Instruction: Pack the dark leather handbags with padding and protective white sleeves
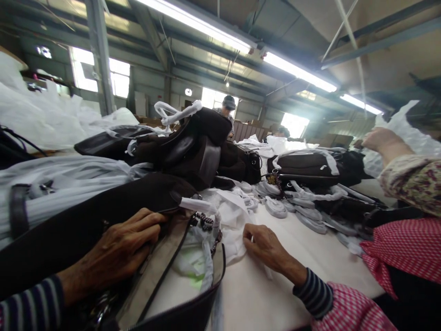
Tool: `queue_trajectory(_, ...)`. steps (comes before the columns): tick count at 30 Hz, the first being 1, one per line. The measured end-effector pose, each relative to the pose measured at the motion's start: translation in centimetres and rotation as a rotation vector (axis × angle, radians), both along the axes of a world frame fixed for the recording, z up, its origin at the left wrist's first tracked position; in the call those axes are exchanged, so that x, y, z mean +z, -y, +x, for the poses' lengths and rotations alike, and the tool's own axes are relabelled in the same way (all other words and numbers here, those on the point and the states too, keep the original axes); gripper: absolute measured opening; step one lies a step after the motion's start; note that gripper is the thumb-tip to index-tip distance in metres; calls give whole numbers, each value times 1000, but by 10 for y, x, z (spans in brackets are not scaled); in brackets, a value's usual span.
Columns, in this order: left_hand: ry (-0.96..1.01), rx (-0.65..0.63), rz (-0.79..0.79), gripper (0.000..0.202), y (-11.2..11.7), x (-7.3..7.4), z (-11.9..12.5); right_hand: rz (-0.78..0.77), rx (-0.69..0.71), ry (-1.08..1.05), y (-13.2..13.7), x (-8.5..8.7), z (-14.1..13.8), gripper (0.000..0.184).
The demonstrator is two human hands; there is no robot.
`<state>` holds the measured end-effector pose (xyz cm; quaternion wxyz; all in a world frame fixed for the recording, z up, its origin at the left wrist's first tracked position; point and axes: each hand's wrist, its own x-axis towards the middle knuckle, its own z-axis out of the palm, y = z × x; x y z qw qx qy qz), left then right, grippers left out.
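An unzipped black bag (182,308) lies before me with its beige lining showing. Inside it are translucent white wrapping and a pale green patch. My left hand (120,246) has its fingers bent and closed over the bag's upper edge; the fingertips are partly hidden. A strap wrapped in white (198,205) and a dark braided cord rise from the opening. To the right of the bag, my right hand (265,246) is above the white tabletop (272,299). Its fingers are curled together at the edge of crumpled white tissue paper (230,209).
Black bags (203,151) are heaped behind my hands, with more bags (303,165) at the right. White-wrapped coiled straps (275,207) lie on the table. A co-worker's raised hand (386,140) holds clear plastic at the right. Another person (227,108) stands farther back.
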<state>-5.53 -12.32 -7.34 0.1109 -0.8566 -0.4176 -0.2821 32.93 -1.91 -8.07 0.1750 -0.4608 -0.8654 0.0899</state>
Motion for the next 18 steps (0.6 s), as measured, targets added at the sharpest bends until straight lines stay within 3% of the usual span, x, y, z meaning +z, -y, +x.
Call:
queue_trajectory(2,6,-2,-8,22,1,1,1,-27,-52,-150,1,8,1,9)
queue_trajectory(5,26,2,-37,24,4,2,5,-194,-84,-480,9,22,-3,10)
queue_trajectory(8,32,4,-80,26,5,4,7,-280,36,-627,26,36,-20,10)
queue_trajectory(9,30,4,-94,26,5,4,7,-258,130,-596,33,40,-29,5)
queue_trajectory(14,23,16,-114,25,4,4,6,-118,681,-158,59,51,-85,28)
queue_trajectory(16,24,19,-114,25,4,4,6,-97,790,61,62,48,-103,29)
queue_trajectory(18,25,22,-112,25,4,5,6,-81,823,246,61,43,-113,18)
